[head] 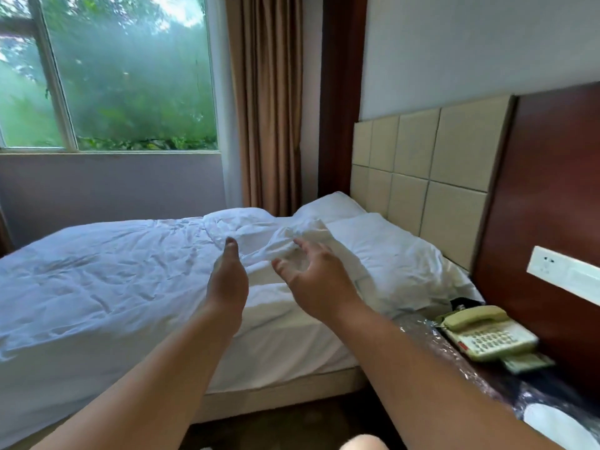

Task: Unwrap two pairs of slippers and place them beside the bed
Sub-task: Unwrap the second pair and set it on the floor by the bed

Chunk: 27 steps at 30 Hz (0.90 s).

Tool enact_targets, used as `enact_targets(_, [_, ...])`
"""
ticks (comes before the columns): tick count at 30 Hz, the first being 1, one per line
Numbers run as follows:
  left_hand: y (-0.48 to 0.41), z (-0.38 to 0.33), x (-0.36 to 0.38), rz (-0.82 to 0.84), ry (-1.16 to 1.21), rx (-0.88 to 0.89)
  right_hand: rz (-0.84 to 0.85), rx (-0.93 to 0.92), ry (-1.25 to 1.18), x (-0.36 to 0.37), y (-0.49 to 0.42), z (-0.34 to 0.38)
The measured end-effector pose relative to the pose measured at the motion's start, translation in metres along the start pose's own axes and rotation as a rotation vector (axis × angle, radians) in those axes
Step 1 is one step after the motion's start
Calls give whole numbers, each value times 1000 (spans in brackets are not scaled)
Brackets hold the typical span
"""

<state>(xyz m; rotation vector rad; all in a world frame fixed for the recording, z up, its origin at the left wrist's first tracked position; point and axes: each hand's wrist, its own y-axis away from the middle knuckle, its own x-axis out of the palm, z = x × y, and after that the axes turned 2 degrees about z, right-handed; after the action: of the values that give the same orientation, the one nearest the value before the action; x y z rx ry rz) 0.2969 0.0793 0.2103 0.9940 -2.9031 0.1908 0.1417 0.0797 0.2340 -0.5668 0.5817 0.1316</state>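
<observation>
**Head view, bedside.** The left hand (pixel 227 280), just left of frame centre, is seen edge-on, with fingers straight and together and nothing in it. The right hand (pixel 316 280) is at its 3 o'clock and apart from it. It is spread, with fingers loosely bent and palm turned toward the left hand, and it also holds nothing.

Both hands hover over the bed (pixel 97 271), whose white duvet is rumpled. A crumpled white fold (pixel 292 238) lies at 12 o'clock of the right hand, just beyond its fingertips (contact cannot be judged). A pillow (pixel 383 251) lies at 2 o'clock of the hands, against the padded headboard (pixel 431 177).

At 4 o'clock of the frame, a beige telephone (pixel 487 336) stands on the film-covered bedside table (pixel 418 323). On the same table, at 5 o'clock of the frame, is a white rounded item (pixel 558 423) under glossy clear film. Whether it is the slippers cannot be told. It lies well apart from both hands.

The window (pixel 107 76) is at 10 o'clock of the frame and the curtain (pixel 266 102) at 12 o'clock.
</observation>
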Motion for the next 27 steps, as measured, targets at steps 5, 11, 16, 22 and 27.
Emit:
enact_targets(5, [25, -24, 47, 156, -44, 162, -130, -21, 33, -58, 14, -10])
enact_targets(11, [71, -15, 98, 369, -186, 327, -266, 18, 110, -105, 52, -43])
enact_targets(16, [112, 11, 138, 500, -253, 343, -335, 110, 182, -133, 87, -85])
enact_targets(22, [166, 53, 175, 648, -418, 363, -358, 284, 246, -165, 129, -148])
enact_targets(27, [203, 92, 197, 798, -653, 486, -347, 427, 348, -181, 163, -202])
